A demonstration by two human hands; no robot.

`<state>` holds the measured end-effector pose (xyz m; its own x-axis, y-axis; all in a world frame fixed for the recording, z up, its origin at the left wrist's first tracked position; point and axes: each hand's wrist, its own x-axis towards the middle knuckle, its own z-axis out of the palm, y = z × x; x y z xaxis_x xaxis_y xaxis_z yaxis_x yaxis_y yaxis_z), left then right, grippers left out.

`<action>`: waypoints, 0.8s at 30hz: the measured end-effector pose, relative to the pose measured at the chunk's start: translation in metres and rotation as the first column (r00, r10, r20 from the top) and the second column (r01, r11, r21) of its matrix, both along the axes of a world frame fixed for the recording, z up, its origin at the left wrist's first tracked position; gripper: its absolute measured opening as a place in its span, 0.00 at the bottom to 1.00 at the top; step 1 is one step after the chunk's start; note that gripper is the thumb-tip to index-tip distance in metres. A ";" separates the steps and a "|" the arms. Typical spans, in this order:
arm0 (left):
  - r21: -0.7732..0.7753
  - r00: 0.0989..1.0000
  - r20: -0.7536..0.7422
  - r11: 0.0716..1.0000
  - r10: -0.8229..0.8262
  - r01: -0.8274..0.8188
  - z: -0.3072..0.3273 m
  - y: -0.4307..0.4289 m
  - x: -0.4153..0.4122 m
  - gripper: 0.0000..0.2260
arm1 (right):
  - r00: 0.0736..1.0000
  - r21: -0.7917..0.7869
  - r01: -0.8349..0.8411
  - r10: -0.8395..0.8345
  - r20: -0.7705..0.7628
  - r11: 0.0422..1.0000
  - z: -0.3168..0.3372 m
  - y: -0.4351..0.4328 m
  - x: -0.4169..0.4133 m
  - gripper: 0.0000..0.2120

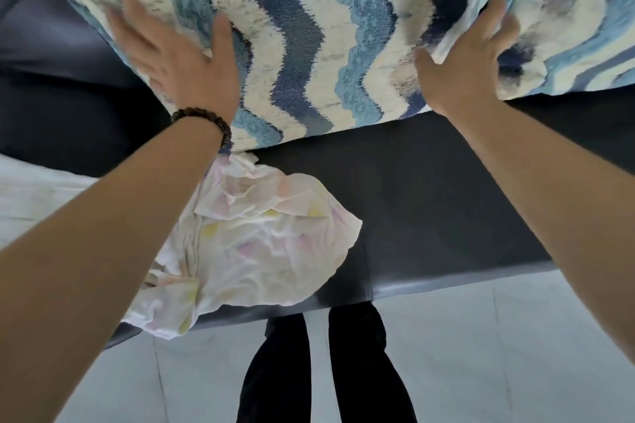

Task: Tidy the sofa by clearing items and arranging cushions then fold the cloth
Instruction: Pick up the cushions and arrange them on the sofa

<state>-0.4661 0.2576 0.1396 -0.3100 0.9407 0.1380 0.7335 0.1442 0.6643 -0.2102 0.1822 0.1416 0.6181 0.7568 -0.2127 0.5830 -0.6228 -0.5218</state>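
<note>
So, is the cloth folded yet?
No, the white cloth lies crumpled in a heap on the dark sofa seat.

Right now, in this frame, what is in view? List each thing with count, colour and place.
centre cushion: one, blue, navy and cream waves, at the sofa back between both hands
right cushion: one, same pattern, beside the first
cloth: one, white with pale pink and yellow patches, crumpled on the seat, overhanging its front edge
sofa: one, dark
white surface: one, left edge, unclear what
floor: pale grey tiles, in front of the sofa
bracelet: one, dark beads, left wrist
legs: two, black trousers, bottom centre
left hand: flat on the centre cushion's face
right hand: fingers straight along its right edge
</note>
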 end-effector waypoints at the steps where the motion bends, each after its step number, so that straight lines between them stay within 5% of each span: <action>1: -0.039 0.986 0.121 0.993 0.115 -0.111 0.001 0.002 -0.005 0.41 | 0.989 0.087 -0.076 0.064 0.134 0.993 0.001 0.002 -0.002 0.45; 4: -0.251 0.926 0.277 0.949 0.257 -0.189 -0.005 0.037 -0.036 0.44 | 0.831 -0.015 -0.365 0.333 0.445 0.931 0.001 0.023 -0.003 0.37; 6: -0.344 0.896 0.346 0.926 0.277 -0.154 -0.013 0.062 -0.055 0.26 | 0.792 -0.127 -0.412 0.423 0.439 0.902 -0.002 0.037 -0.004 0.27; 8: -0.314 0.918 0.297 0.934 0.264 -0.167 -0.017 0.071 -0.064 0.11 | 0.824 -0.041 -0.371 0.349 0.445 0.928 -0.003 0.042 -0.006 0.16; 11: -0.144 0.968 0.207 0.983 0.141 -0.113 -0.010 0.046 -0.061 0.06 | 0.915 0.224 -0.297 0.209 0.346 0.928 -0.005 0.029 -0.008 0.09; 14: 0.065 0.963 0.268 0.997 0.023 -0.042 -0.001 0.025 -0.059 0.07 | 0.944 0.362 -0.232 0.120 0.307 0.903 -0.003 0.013 -0.006 0.10; 17: 0.166 0.965 0.255 0.986 -0.060 0.017 -0.009 0.033 -0.057 0.05 | 0.919 0.316 -0.260 0.133 0.372 0.913 -0.005 0.013 0.003 0.14; 21: -0.192 0.992 0.105 0.977 -0.071 0.090 -0.017 0.058 -0.050 0.06 | 0.879 0.022 -0.364 0.335 0.340 0.931 -0.016 0.043 0.006 0.24; 24: -0.236 0.987 0.151 0.968 -0.048 0.083 -0.007 0.063 -0.051 0.11 | 0.908 -0.014 -0.319 0.310 0.281 0.948 -0.006 0.057 -0.005 0.26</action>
<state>-0.5167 0.3207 0.1321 -0.2469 0.9595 -0.1358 0.6465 0.2675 0.7145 -0.2150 0.2394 0.1357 0.3776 0.9250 -0.0414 0.8693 -0.3695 -0.3282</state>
